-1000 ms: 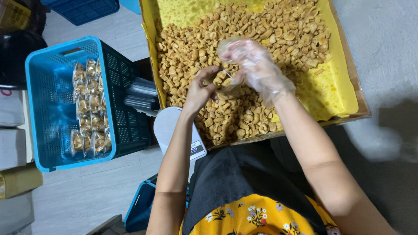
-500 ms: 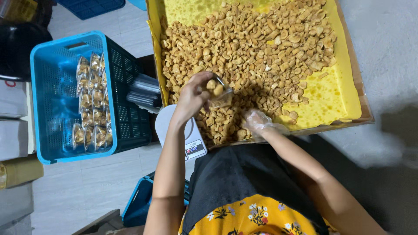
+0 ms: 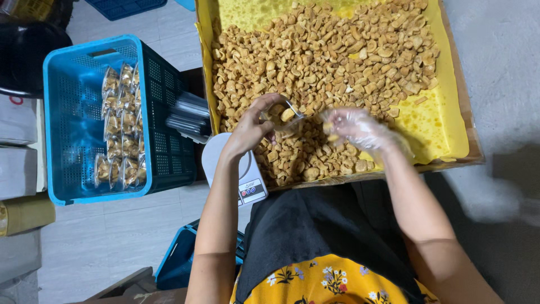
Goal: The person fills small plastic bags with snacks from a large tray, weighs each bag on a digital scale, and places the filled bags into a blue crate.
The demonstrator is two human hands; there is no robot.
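My left hand (image 3: pixel 252 126) holds a small clear plastic container (image 3: pixel 284 115), partly filled with golden-brown snack pieces, above the near part of a big tray. My right hand (image 3: pixel 351 126), in a thin clear plastic glove, hovers just right of the container with a few snack pieces in its curled fingers. Beneath both hands lies a heap of snack pieces (image 3: pixel 315 62) on yellow paper (image 3: pixel 433 124) in a brown cardboard tray (image 3: pixel 475 149).
A white kitchen scale (image 3: pixel 247 180) sits under my left forearm. On the left, a blue plastic crate (image 3: pixel 73 118) holds rows of filled clear containers (image 3: pixel 118 126). A stack of empty clear lids or containers (image 3: pixel 188 115) lies between crate and tray. Another blue crate (image 3: pixel 177 259) stands below.
My gloved right hand rose from the tray's near edge up beside the container. My left hand kept the container over the snacks, shifting slightly.
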